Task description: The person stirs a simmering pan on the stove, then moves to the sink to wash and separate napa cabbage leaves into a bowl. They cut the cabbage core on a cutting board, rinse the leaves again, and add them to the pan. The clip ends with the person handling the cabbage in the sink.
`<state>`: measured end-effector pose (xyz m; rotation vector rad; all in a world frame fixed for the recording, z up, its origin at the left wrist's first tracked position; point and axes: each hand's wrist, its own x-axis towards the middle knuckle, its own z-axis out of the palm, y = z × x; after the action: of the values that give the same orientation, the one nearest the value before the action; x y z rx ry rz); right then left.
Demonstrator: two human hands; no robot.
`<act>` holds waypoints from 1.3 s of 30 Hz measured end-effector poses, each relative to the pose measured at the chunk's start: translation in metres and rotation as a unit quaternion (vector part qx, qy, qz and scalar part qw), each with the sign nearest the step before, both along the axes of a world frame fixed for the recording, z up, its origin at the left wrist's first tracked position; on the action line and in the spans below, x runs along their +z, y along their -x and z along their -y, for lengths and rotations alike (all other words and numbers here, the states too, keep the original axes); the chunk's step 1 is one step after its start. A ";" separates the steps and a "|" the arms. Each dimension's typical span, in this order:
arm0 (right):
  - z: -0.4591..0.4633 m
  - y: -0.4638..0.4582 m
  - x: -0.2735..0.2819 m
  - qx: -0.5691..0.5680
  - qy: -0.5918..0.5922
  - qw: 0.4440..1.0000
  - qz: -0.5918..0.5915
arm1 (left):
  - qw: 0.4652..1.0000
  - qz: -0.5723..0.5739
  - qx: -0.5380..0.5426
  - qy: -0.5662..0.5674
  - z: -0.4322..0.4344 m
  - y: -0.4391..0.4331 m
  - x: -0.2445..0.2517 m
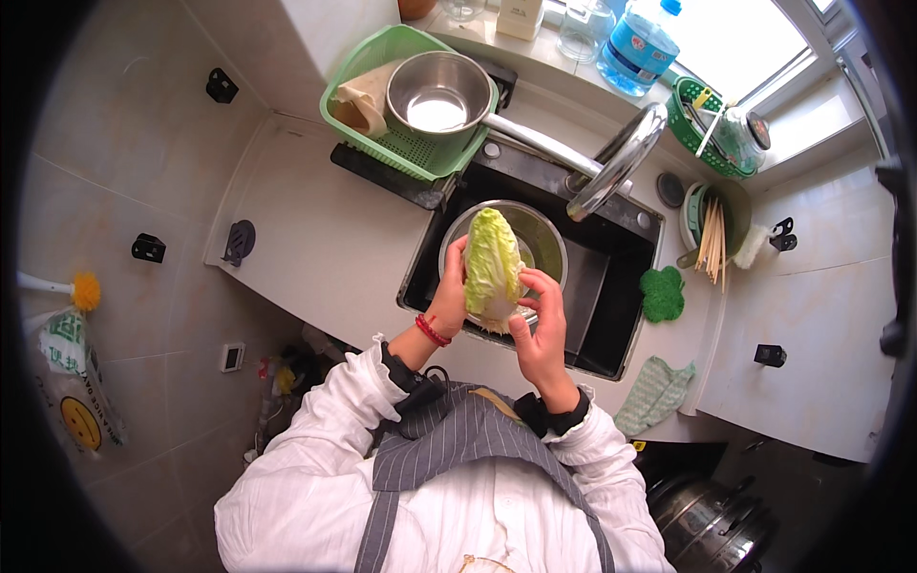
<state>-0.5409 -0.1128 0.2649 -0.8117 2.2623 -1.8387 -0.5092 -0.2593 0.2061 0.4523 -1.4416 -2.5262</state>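
A small head of napa cabbage (492, 265), pale green with a white base, is held up over the sink. My left hand (451, 290) grips it from the left side, the fingers partly hidden behind the leaves. On the other side my right hand (541, 322) has bent fingers at the cabbage's lower right edge; whether they press on it or only touch it is hard to see. Below the cabbage, a round stainless steel basin (558, 247) stands in the black sink (609, 308).
A chrome faucet (623, 161) reaches over the sink from behind. Back left, a green plastic basket (337, 107) holds a steel pot (438, 93). A green scrubber (662, 294) and a patterned cloth (655, 397) lie to the right, near a container of wooden chopsticks (711, 240).
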 end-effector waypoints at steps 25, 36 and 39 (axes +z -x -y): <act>-0.002 0.015 -0.023 -0.137 0.078 0.979 0.131 | 0.997 -0.036 -0.018 -0.061 0.003 -0.010 -0.001; 0.003 0.017 -0.025 0.028 0.023 0.996 0.081 | 0.997 -0.023 -0.057 0.040 0.007 -0.009 0.012; 0.001 0.015 -0.025 0.005 -0.008 0.999 0.042 | 0.998 -0.016 -0.064 0.017 0.008 -0.010 0.012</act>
<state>-0.5560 -0.1138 0.2400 -0.7271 2.2153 -1.8132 -0.4990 -0.2675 0.2183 0.3211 -1.5456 -2.5892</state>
